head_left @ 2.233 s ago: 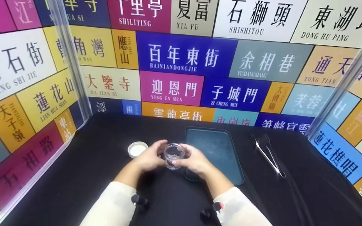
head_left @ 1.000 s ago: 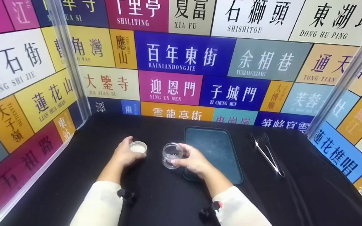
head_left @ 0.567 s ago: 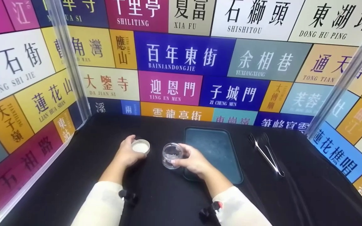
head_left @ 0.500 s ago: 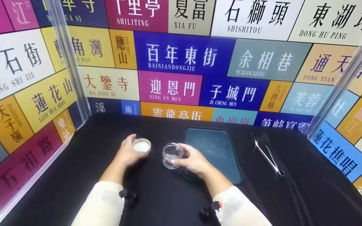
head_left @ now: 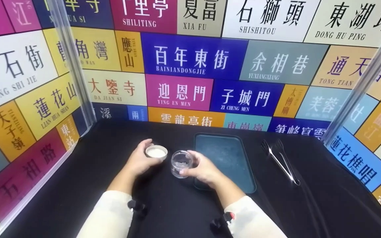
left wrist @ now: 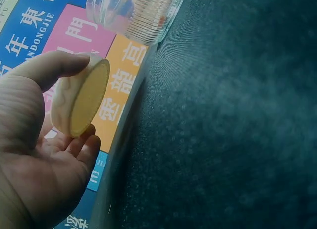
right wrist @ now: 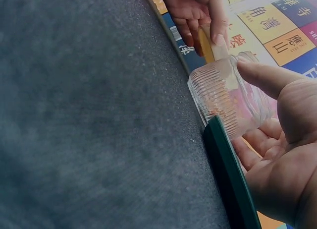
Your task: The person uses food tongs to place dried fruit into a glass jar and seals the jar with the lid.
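Note:
My left hand (head_left: 141, 162) pinches a small round lid (head_left: 156, 152) between thumb and fingers. Its whitish inside faces up; in the left wrist view the lid's yellow face (left wrist: 91, 100) is turned down, apart from the table. Just right of it stands a clear jar (head_left: 178, 170) with a wide round mouth, upright on the black cloth. My right hand (head_left: 203, 168) grips the jar from the right, thumb at the near side and fingers round the far side. Vertical ribs on the jar wall (right wrist: 215, 90) show in the right wrist view. Lid and jar mouth are side by side.
A dark teal tray (head_left: 223, 158) lies right behind my right hand, its near left part hidden by the hand and jar. Metal tongs (head_left: 282, 163) lie farther right. Lettered wall panels (head_left: 193, 56) enclose the table behind and at both sides.
My left hand let go of the jar, reached left and took hold of the lid. It has since carried the lid right, close to the jar. The right hand keeps its grip.

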`<state>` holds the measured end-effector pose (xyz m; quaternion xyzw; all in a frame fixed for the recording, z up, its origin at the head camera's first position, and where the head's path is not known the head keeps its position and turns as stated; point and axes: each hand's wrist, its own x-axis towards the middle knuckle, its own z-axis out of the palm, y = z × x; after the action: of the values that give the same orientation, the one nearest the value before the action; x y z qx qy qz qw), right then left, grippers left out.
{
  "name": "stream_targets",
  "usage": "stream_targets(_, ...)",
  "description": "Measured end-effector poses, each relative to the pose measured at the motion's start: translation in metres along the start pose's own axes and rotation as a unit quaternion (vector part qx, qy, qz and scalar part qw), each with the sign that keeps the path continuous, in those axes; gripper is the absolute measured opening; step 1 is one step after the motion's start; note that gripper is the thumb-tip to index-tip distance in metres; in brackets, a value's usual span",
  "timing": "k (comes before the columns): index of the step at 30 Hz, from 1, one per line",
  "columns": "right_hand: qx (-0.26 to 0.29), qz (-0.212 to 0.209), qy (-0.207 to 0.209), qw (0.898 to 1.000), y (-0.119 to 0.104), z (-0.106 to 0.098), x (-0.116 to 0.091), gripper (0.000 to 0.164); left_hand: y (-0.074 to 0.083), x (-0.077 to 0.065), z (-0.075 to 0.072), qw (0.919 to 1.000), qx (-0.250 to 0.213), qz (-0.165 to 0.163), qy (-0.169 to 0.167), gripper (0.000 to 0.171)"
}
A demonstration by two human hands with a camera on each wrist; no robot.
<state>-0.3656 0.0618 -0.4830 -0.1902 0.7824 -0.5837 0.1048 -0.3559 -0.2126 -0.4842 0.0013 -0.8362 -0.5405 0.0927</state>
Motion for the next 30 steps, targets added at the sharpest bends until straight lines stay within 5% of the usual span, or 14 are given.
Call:
stream_targets(4, -0.044, -0.002, 0.006, 0.999, -0.003, 0.000, -0.003, 0.098, 0.001, 0.000, 0.002, 0.9999, -0.012, 0.006, -0.003, 0.098)
stream_targets(10, -0.062, -0.015, 0.012, 0.998, -0.002, 0.001, -0.004, 0.086, 0.004, 0.000, 0.005, 0.9994, -0.033, 0.012, -0.004, 0.097)
stream_targets(18, -0.023, -0.027, 0.001, 0.999, -0.001, 0.005, -0.003, 0.079, 0.009, -0.002, 0.008, 0.9984, -0.056, 0.011, 0.005, 0.098)
stream_targets(30, 0.080, -0.039, 0.049, 0.995, -0.006, 0.007, -0.001, 0.076, 0.019, -0.003, 0.012, 0.9774, -0.211, 0.003, 0.000, 0.087)
